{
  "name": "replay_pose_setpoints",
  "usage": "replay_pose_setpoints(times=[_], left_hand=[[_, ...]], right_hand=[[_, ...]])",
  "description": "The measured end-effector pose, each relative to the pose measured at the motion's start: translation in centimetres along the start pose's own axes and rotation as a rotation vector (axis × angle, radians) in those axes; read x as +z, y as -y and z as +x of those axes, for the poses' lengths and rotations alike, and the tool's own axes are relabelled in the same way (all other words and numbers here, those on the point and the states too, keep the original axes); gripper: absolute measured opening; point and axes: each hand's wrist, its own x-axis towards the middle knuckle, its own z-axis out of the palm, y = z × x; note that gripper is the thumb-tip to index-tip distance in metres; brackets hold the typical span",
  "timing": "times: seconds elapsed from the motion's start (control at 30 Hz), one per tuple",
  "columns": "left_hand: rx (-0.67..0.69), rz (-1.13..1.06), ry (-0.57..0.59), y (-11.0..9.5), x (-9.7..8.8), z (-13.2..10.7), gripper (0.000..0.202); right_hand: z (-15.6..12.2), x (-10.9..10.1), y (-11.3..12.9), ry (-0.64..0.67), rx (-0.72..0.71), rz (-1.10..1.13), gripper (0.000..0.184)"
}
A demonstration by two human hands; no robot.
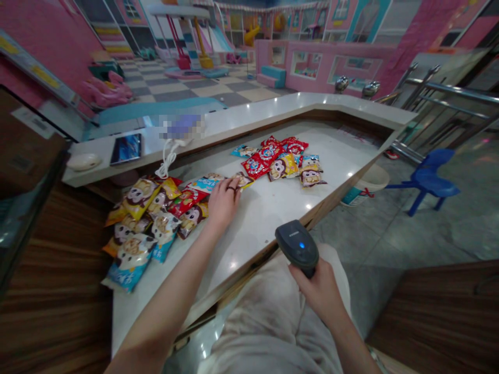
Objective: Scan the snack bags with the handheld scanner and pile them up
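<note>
Scanner (pixel 297 245) sits in my right hand (pixel 320 288), fingers wrapped round its handle; long axis runs from fist up and left, head pointing forward-left over the edge of the counter (pixel 257 223). Left hand (pixel 224 202) palm down, fingers slightly bent on a snack packet (pixel 246 180); can't tell if it grips or just rests. Packet pile (pixel 158 223) crowds its left side; red packets (pixel 263 160) lie beyond it, rightward. Phone (pixel 127 149) ahead-left of it. Bucket (pixel 353 196) beyond right hand, rightward; can't make out contents.
</note>
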Motion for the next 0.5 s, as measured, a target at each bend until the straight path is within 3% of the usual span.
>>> replay_pose_setpoints(times=[0.1,0.23,0.37,0.5], left_hand=[[-0.001,0.334,-0.005,2.4,0.0,0.7,0.046],[-0.077,0.479,0.065,5.1,0.7,1.3,0.048],[-0.148,0.335,-0.005,5.3,1.5,2.4,0.055],[-0.033,-0.017,-0.022,2.3,3.4,4.3,0.063]], right_hand=[[0.0,0.0,0.0,-0.016,-0.010,-0.012,0.012],[0.1,0.1,-0.1,-0.006,-0.006,-0.009,0.013],[0.4,0.0,-0.3,-0.002,-0.021,-0.007,0.014],[0.8,-0.2,-0.4,-0.010,-0.023,-0.012,0.014]])
